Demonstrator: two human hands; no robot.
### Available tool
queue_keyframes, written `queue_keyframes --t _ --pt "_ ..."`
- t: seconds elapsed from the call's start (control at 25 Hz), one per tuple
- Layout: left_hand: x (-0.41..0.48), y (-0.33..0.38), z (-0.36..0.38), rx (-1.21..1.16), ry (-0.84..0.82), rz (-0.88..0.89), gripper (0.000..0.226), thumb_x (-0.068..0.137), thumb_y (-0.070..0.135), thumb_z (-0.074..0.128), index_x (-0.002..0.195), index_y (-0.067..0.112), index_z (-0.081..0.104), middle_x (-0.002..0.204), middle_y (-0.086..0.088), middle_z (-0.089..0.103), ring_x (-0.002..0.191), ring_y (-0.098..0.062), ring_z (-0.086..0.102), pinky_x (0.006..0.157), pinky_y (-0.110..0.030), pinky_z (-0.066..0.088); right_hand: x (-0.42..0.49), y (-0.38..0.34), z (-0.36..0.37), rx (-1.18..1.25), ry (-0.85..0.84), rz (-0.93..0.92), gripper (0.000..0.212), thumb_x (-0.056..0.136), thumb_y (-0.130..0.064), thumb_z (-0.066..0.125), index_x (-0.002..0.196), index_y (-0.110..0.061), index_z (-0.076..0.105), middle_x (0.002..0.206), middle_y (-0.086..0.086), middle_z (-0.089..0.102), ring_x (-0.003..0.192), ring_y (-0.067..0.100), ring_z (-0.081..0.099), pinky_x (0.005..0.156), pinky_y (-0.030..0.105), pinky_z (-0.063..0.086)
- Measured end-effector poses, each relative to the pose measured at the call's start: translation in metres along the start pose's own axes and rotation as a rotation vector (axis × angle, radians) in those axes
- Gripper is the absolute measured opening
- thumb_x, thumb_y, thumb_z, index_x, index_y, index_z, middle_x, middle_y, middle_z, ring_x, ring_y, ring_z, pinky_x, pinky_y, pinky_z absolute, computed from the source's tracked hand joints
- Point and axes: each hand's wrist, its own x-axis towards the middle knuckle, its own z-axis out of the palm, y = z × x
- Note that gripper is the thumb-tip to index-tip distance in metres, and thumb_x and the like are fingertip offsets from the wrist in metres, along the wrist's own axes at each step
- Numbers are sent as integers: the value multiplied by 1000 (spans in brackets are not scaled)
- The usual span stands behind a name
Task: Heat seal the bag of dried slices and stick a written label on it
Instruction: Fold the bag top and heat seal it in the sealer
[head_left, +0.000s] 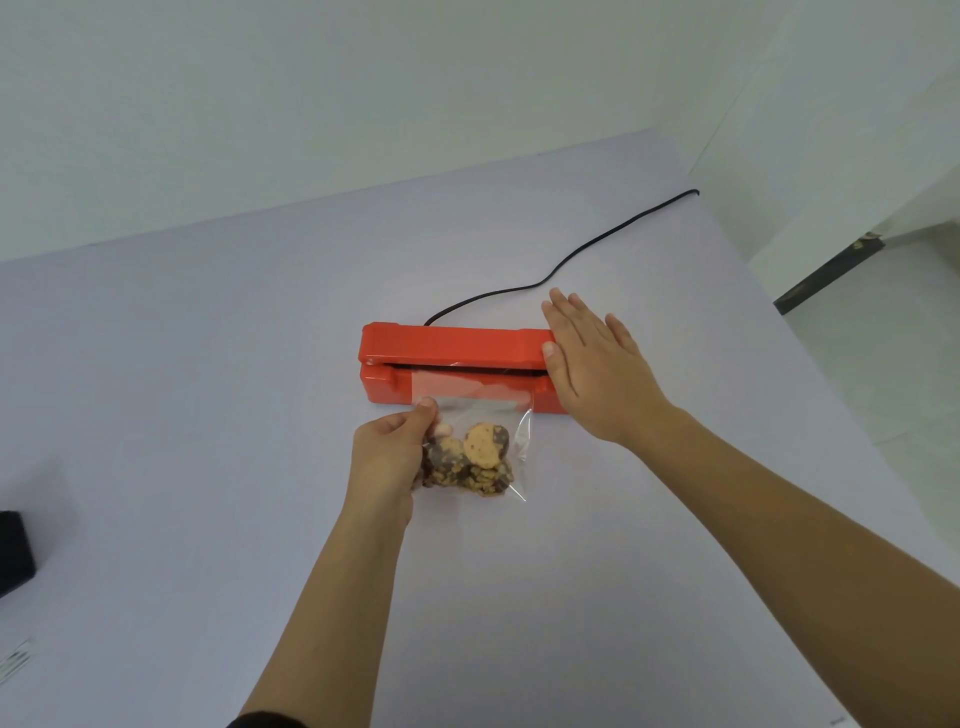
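A red heat sealer (447, 345) lies across the middle of the table, its lid almost down. The clear bag (475, 415) of tan and brown dried slices (475, 460) lies in front of it, with the bag's open top tucked into the sealer's slot. My left hand (387, 460) pinches the bag's left side between thumb and fingers. My right hand (597, 369) lies flat with straight fingers over the right end of the sealer's lid, the thumb against its edge.
The sealer's black power cord (566, 262) runs off to the back right across the pale table (208, 364). A black object (13, 551) sits at the left edge, with a bit of printed paper (15, 657) below it. White walls stand behind and to the right.
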Motion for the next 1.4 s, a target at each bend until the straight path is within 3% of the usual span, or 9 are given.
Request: queue_keyframes --t 0.28,0.96,1.2,1.28,1.4 --pt "0 0 0 1 -2 -3 26 87 33 63 68 15 66 69 -4 68 65 -19 62 70 -35 49 0 0 1 1 2 0 59 93 -39 9 147 -15 14 157 0 11 144 13 5 116 38 4" --pt "-2 1 0 4 4 15 25 88 31 62 69 15 65 70 -2 67 63 -15 62 61 -27 49 0 -1 -1 19 -5 -11 57 94 -38 9 147 -16 13 157 0 11 145 13 4 116 38 3" --pt "1 -1 -1 4 3 23 24 88 31 61 71 15 66 73 -2 68 65 -15 61 61 -28 48 -3 2 -14 171 -94 -66 52 100 -34 21 147 -18 5 158 -3 5 144 9 -2 116 36 -1" --pt "2 -1 -1 2 4 30 25 88 31 62 70 15 66 71 -2 68 63 -16 60 61 -28 47 -6 4 -23 256 -14 -117 56 98 -35 32 147 -18 9 155 1 17 143 12 10 116 37 5" --pt "2 -2 -1 -2 2 45 25 88 30 62 68 14 66 65 -1 68 61 -15 61 61 -28 49 -7 -1 -41 397 166 -172 60 88 -36 51 141 -22 27 125 -4 49 116 9 42 109 40 29"
